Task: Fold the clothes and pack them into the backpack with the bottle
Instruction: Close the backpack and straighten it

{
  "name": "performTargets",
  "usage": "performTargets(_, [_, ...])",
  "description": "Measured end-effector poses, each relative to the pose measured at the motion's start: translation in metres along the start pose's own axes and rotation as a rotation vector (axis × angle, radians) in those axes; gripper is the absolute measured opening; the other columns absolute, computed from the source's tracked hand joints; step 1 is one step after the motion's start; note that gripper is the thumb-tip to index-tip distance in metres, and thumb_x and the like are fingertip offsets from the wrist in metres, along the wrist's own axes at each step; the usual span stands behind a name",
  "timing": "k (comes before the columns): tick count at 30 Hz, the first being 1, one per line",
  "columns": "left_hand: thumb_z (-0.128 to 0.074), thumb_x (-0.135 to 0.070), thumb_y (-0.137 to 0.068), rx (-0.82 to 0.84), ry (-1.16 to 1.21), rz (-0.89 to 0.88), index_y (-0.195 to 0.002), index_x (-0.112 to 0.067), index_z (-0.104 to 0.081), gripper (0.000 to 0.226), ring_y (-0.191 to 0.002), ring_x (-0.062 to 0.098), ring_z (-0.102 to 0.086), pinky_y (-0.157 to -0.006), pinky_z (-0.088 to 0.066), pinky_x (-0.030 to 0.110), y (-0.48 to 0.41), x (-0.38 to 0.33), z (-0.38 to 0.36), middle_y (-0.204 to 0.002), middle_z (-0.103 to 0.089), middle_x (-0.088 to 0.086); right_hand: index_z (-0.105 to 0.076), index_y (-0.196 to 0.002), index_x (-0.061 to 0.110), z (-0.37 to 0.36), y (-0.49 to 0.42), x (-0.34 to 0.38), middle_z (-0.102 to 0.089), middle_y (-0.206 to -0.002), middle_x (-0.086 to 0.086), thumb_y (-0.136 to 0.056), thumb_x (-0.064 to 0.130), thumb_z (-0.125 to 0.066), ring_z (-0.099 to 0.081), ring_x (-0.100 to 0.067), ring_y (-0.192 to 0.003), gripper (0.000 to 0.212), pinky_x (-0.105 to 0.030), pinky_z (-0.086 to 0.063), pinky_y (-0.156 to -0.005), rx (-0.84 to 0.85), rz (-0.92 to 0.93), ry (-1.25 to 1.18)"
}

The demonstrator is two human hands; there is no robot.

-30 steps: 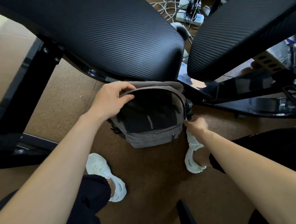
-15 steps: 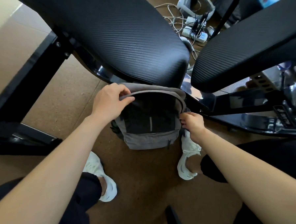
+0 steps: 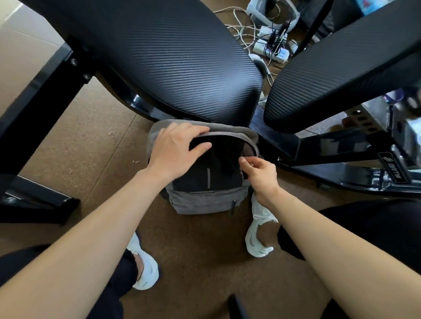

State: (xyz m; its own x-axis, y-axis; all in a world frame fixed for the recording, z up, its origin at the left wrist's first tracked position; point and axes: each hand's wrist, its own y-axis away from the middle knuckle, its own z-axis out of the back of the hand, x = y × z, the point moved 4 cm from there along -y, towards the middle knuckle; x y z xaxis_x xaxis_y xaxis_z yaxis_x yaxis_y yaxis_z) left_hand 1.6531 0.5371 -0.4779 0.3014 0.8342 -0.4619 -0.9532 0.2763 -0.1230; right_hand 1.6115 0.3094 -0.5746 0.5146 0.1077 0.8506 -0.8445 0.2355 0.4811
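A grey and black backpack (image 3: 203, 200) stands upright on the brown floor, just under the front edge of a black padded bench. My left hand (image 3: 174, 150) grips the top left rim of its open mouth, thumb inside. My right hand (image 3: 260, 173) pinches the right side of the opening near the zip, fingers closed on the edge. The inside of the pack is dark and I cannot see its contents. The bottle is not visible; the pack's right side is hidden behind my right hand.
Two black padded bench sections (image 3: 161, 49) overhang the pack, on a black metal frame (image 3: 339, 154). Cables and a power strip (image 3: 271, 48) lie behind. My white shoes (image 3: 259, 225) stand on either side on the floor.
My right hand moved up from the bottle at the pack's right side pocket to the right edge of the opening. The left hand kept its hold on the rim.
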Motion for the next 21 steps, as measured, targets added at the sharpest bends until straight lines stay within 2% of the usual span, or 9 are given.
performTargets(3, [-0.055, -0.049, -0.097, 0.016, 0.02, -0.053, -0.127, -0.028, -0.068, 0.039, -0.104, 0.022, -0.061, -0.09, -0.048, 0.045, -0.011, -0.016, -0.011, -0.113, -0.071, -0.007, -0.074, -0.098, 0.018, 0.005, -0.001, -0.001, -0.068, -0.084, -0.003, -0.099, 0.019, -0.065, -0.062, -0.018, -0.078, 0.009, -0.031, -0.054, -0.074, 0.065, -0.077, -0.086])
performTargets(6, [-0.054, -0.043, -0.101, -0.012, 0.025, -0.018, -0.12, -0.029, -0.071, 0.029, -0.096, 0.023, -0.063, -0.085, -0.047, 0.042, -0.02, -0.018, -0.016, -0.1, -0.071, -0.005, -0.071, -0.094, 0.017, 0.011, -0.001, 0.007, -0.058, -0.076, -0.001, -0.102, 0.015, -0.058, -0.052, -0.015, -0.072, 0.015, -0.03, -0.049, -0.072, 0.149, -0.19, -0.182])
performTargets(10, [-0.056, -0.04, -0.102, -0.055, 0.011, 0.033, -0.118, -0.027, -0.072, 0.026, -0.094, 0.026, -0.062, -0.081, -0.044, 0.04, -0.026, -0.017, -0.018, -0.096, -0.071, -0.003, -0.071, -0.085, 0.013, 0.024, -0.006, 0.046, -0.054, -0.07, 0.002, -0.104, 0.015, -0.055, -0.049, -0.006, -0.059, 0.025, -0.023, -0.046, -0.065, 0.189, -0.156, -0.396])
performTargets(12, [-0.057, -0.039, -0.101, -0.056, 0.02, 0.03, -0.118, -0.027, -0.072, 0.026, -0.095, 0.026, -0.061, -0.081, -0.043, 0.04, -0.028, -0.019, -0.02, -0.096, -0.07, -0.002, -0.073, -0.085, 0.014, 0.026, -0.005, 0.049, -0.057, -0.072, 0.003, -0.103, 0.016, -0.055, -0.052, -0.004, -0.06, 0.026, -0.023, -0.048, -0.067, 0.207, -0.142, -0.458])
performTargets(14, [-0.057, -0.038, -0.101, -0.049, 0.03, 0.029, -0.117, -0.027, -0.072, 0.025, -0.096, 0.027, -0.06, -0.081, -0.043, 0.04, -0.029, -0.019, -0.022, -0.096, -0.07, -0.001, -0.074, -0.094, 0.014, 0.026, -0.001, 0.039, -0.059, -0.07, 0.005, -0.104, 0.02, -0.055, -0.054, -0.006, -0.065, 0.022, -0.024, -0.048, -0.069, 0.226, -0.175, -0.461])
performTargets(17, [-0.06, -0.035, -0.099, -0.054, 0.039, 0.003, -0.116, -0.026, -0.072, 0.023, -0.094, 0.026, -0.06, -0.083, -0.047, 0.042, -0.027, -0.018, -0.025, -0.097, -0.07, -0.001, -0.071, -0.098, 0.012, 0.026, 0.005, 0.027, -0.057, -0.069, 0.004, -0.104, 0.022, -0.054, -0.052, -0.009, -0.061, 0.02, -0.023, -0.044, -0.065, 0.236, -0.243, -0.468])
performTargets(19, [-0.065, -0.03, -0.095, -0.085, 0.065, -0.045, -0.116, -0.023, -0.071, 0.023, -0.095, 0.024, -0.06, -0.086, -0.048, 0.042, -0.023, -0.017, -0.023, -0.101, -0.069, -0.001, -0.069, -0.098, 0.011, 0.026, 0.008, 0.021, -0.058, -0.07, 0.002, -0.101, 0.021, -0.054, -0.052, -0.011, -0.063, 0.018, -0.024, -0.044, -0.064, 0.207, -0.286, -0.485])
performTargets(21, [-0.072, -0.025, -0.089, -0.175, 0.079, -0.072, -0.107, -0.018, -0.069, 0.02, -0.093, 0.021, -0.057, -0.085, -0.046, 0.035, -0.015, -0.016, -0.014, -0.099, -0.065, 0.0, -0.068, -0.096, 0.012, 0.029, 0.01, 0.007, -0.063, -0.073, 0.001, -0.099, 0.016, -0.054, -0.055, -0.013, -0.065, 0.016, -0.026, -0.047, -0.066, 0.087, -0.31, -0.404])
